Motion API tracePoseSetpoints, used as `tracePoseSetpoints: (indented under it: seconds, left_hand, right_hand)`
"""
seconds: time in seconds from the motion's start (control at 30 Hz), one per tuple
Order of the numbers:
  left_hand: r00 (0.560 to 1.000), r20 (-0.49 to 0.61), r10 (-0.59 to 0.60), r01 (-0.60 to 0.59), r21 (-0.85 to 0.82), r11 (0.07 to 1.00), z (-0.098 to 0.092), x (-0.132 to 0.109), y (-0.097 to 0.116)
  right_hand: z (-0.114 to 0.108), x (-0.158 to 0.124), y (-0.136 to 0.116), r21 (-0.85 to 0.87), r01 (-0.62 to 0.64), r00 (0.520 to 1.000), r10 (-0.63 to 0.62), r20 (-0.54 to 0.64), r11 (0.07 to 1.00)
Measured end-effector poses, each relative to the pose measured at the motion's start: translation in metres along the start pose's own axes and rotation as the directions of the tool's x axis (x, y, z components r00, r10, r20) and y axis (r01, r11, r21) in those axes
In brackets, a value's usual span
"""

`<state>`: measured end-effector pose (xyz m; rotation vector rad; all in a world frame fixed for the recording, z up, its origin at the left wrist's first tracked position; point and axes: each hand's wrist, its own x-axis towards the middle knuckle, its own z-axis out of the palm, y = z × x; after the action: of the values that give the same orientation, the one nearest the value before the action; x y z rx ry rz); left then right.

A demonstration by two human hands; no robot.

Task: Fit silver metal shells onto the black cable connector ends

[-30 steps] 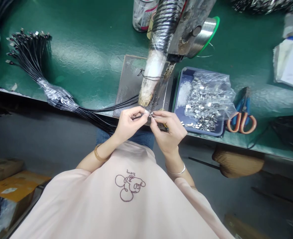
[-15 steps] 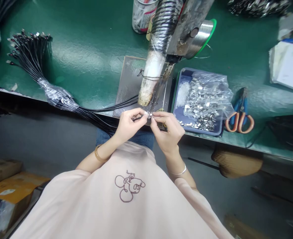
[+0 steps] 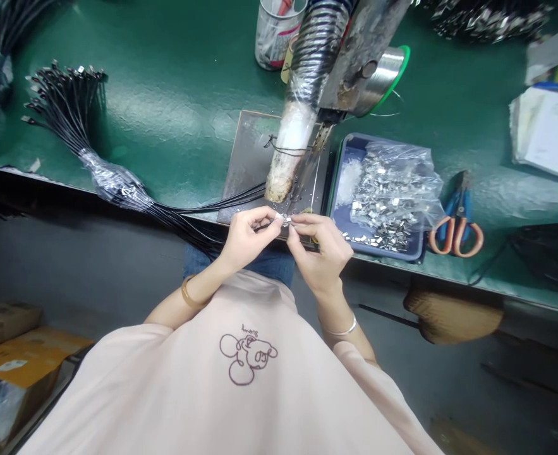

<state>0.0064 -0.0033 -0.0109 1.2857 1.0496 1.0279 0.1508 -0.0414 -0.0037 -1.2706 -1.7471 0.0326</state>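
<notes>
My left hand (image 3: 253,235) is closed in a pinch around the end of a black cable, which is mostly hidden by the fingers. Thumb and forefinger of my right hand (image 3: 323,248) pinch a tiny silver metal connector (image 3: 288,219), right at the left fingertips. Whether cable and connector are joined cannot be seen. Both hands are at the table's front edge, just below the white-wrapped nozzle (image 3: 289,136). To the left lies a bundle of black cables (image 3: 67,101) bound with clear plastic film (image 3: 117,184), its near ends running toward my left hand.
A blue tray (image 3: 345,142) of small metal connectors stands right of the dark work plate (image 3: 245,151). Beyond it lie orange-handled pliers (image 3: 459,221). Behind the nozzle are a solder wire spool (image 3: 387,76) and a clear cup (image 3: 276,38). Papers (image 3: 548,129) rest far right.
The camera view has shifted slightly, so the table things appear a little lower. Both hands keep nearly the same pinch at the same spot.
</notes>
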Motion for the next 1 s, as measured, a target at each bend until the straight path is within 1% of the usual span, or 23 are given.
tracePoseSetpoints:
  seconds: [0.27,0.47,0.6,0.67,0.73,0.77,0.8,0.83,0.87,0.9,0.93,0.97,1.0]
  left_hand:
    - [1.0,-0.005,0.023,-0.023,0.01,1.0,-0.001,0.003,0.006]
    - [1.0,0.025,-0.002,0.001,0.015,1.0,-0.001,0.001,0.002]
    - [0.999,0.032,-0.009,0.008,0.043,0.999,0.0,0.0,0.002]
    - [0.999,0.04,-0.017,0.015,0.041,0.999,0.001,-0.001,0.003]
    - [0.997,0.067,-0.026,0.025,0.015,1.0,0.001,-0.002,0.005]
    - [0.995,0.089,-0.032,0.032,-0.001,0.999,0.001,-0.003,0.006]
    - [0.992,0.121,-0.04,0.042,-0.013,0.999,0.0,-0.004,0.007]
    - [0.985,0.164,-0.052,0.056,-0.019,0.998,-0.001,-0.005,0.007]
    - [0.975,0.213,-0.067,0.072,-0.014,0.997,-0.002,-0.007,0.007]
    - [0.962,0.262,-0.082,0.086,-0.002,0.996,-0.003,-0.009,0.007]
    - [0.947,0.308,-0.097,0.097,0.014,0.995,-0.005,-0.011,0.006]
    - [0.93,0.35,-0.11,0.107,0.026,0.994,-0.006,-0.014,0.004]
    - [0.916,0.381,-0.121,0.118,0.033,0.993,-0.007,-0.017,0.001]
  right_hand:
    - [0.001,0.006,-0.001,-0.026,-0.007,1.0,0.006,-0.019,1.0]
    - [0.0,0.001,0.0,0.0,0.018,1.0,-0.018,-0.005,1.0]
    - [-0.001,0.001,0.0,0.004,0.003,1.0,-0.003,0.0,1.0]
    - [-0.004,0.001,-0.001,0.002,-0.008,1.0,0.008,0.026,1.0]
    - [-0.012,0.001,-0.001,0.007,-0.042,0.996,0.041,0.078,0.999]
    - [-0.017,0.0,-0.002,0.009,-0.067,0.994,0.066,0.091,0.998]
    - [-0.023,-0.001,-0.002,0.006,-0.087,0.994,0.086,0.074,0.996]
    - [-0.03,-0.002,-0.003,-0.007,-0.095,0.995,0.095,0.019,0.995]
    - [-0.037,-0.002,-0.003,-0.034,-0.082,0.993,0.079,-0.093,0.996]
    - [-0.044,-0.002,-0.003,-0.07,-0.059,0.97,0.041,-0.24,0.996]
    - [-0.051,-0.002,-0.003,-0.105,-0.047,0.919,0.001,-0.395,0.993]
    - [-0.058,-0.001,-0.002,-0.132,-0.056,0.859,-0.02,-0.512,0.99]
    - [-0.065,0.0,0.0,-0.131,-0.113,0.841,0.024,-0.54,0.985]
